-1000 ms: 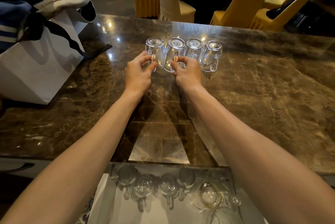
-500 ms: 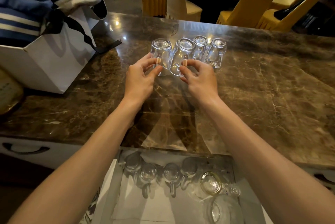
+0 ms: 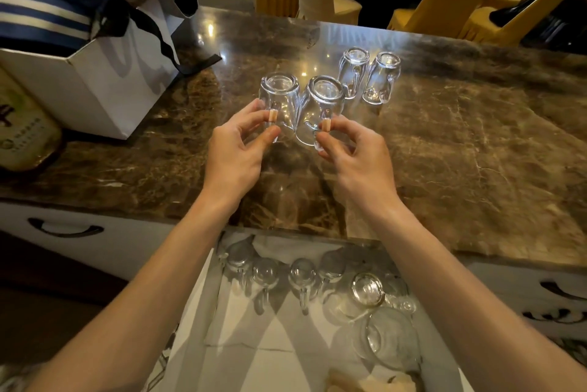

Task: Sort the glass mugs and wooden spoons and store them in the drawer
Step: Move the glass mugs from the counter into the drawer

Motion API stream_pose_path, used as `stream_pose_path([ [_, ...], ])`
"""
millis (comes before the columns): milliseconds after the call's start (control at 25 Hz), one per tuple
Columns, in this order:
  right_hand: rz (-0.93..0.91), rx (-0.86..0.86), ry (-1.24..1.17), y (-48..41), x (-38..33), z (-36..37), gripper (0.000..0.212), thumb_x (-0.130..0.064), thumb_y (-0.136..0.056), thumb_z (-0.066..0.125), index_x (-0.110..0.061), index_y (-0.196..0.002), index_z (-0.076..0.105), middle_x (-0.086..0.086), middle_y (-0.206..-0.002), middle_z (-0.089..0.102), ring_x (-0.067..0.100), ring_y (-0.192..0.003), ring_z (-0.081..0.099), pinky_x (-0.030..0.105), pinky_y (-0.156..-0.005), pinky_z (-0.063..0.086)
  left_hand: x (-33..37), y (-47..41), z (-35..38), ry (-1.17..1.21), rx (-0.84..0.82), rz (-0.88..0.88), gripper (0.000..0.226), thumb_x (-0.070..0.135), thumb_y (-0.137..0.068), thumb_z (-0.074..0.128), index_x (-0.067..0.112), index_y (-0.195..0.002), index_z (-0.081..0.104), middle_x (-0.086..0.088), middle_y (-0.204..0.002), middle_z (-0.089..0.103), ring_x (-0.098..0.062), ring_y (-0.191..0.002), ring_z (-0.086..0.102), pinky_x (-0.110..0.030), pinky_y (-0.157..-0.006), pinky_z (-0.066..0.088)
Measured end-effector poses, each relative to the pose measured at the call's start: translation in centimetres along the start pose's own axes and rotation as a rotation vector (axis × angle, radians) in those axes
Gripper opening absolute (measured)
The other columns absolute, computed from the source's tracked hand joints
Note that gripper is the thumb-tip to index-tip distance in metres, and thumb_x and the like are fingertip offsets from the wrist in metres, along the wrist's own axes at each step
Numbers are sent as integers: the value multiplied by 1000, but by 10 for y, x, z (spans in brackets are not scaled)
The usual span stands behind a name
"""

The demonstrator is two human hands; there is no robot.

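Note:
My left hand [image 3: 236, 150] pinches the handle of an upside-down glass mug [image 3: 279, 99] over the marble counter [image 3: 460, 153]. My right hand [image 3: 359, 158] pinches the handle of a second upside-down mug [image 3: 324, 102] right beside it. Two more inverted mugs [image 3: 353, 70] [image 3: 382, 75] stand further back on the counter. Below the counter's front edge an open drawer [image 3: 286, 344] with a white liner holds a row of several inverted mugs [image 3: 301, 274] and some loose glassware [image 3: 368, 290]. No wooden spoons are in view.
A white paper bag [image 3: 95, 80] with folded blue and white cloth stands at the left of the counter, a labelled container [image 3: 22, 131] beside it. Shut drawers with dark handles [image 3: 65, 229] flank the open one. Yellow-covered chairs [image 3: 444, 0] stand behind the counter.
Both hands have drawn the two left mugs toward me, away from the other two, which stay in place. The view has shifted so more of the drawer shows.

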State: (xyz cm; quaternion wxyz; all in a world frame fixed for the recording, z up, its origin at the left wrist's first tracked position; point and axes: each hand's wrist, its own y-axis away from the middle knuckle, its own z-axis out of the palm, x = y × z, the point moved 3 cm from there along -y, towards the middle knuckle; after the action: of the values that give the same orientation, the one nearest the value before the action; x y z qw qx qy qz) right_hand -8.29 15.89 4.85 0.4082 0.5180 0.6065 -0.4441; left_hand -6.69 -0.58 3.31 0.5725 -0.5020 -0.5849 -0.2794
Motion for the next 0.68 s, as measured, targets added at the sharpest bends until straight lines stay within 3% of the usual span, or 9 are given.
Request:
stream_pose_path([
  [120, -5, -28, -5, 18, -2, -1, 16, -13, -88, 63, -7, -102, 67, -12, -98, 66, 0, -90, 66, 33, -87, 55, 3, 17, -9, -9, -13, -8, 34, 9, -85, 65, 7, -119, 62, 5, -133, 51, -8, -121, 53, -23, -99, 45],
  [280, 5, -63, -12, 47, 7, -2, 17, -12, -88, 64, -7, -104, 68, 0, -126, 61, -29, -81, 52, 27, -90, 53, 0, 46, -18, -21, -30, -34, 34, 9, -85, 64, 8, -119, 61, 7, -132, 51, -4, -118, 54, -18, -95, 46],
  [480, 42, -94, -58, 74, 12, -3, 17, -12, -87, 64, -14, -104, 68, 1, -135, 54, -3, -93, 63, 29, -90, 54, 4, 75, -28, -6, -41, -43, 34, 7, -84, 65, 18, -116, 60, 14, -126, 53, 16, -105, 53, -3, -82, 43],
  [600, 33, -123, -49, 91, 13, -4, 17, -13, -87, 64, -18, -103, 68, 0, -136, 52, -1, -99, 63, 26, -90, 53, 6, 92, -32, -16, -42, -55, 34, 7, -84, 65, 19, -116, 61, 17, -125, 52, 15, -111, 50, -3, -82, 43],
  [680, 29, -143, -65, 104, 15, -6, 16, -12, -87, 64, -17, -102, 68, -5, -132, 53, -9, -101, 59, 21, -90, 52, 3, 105, -36, -26, -39, -87, 34, 9, -84, 65, 15, -117, 62, 12, -131, 52, 10, -117, 49, -5, -85, 44],
])
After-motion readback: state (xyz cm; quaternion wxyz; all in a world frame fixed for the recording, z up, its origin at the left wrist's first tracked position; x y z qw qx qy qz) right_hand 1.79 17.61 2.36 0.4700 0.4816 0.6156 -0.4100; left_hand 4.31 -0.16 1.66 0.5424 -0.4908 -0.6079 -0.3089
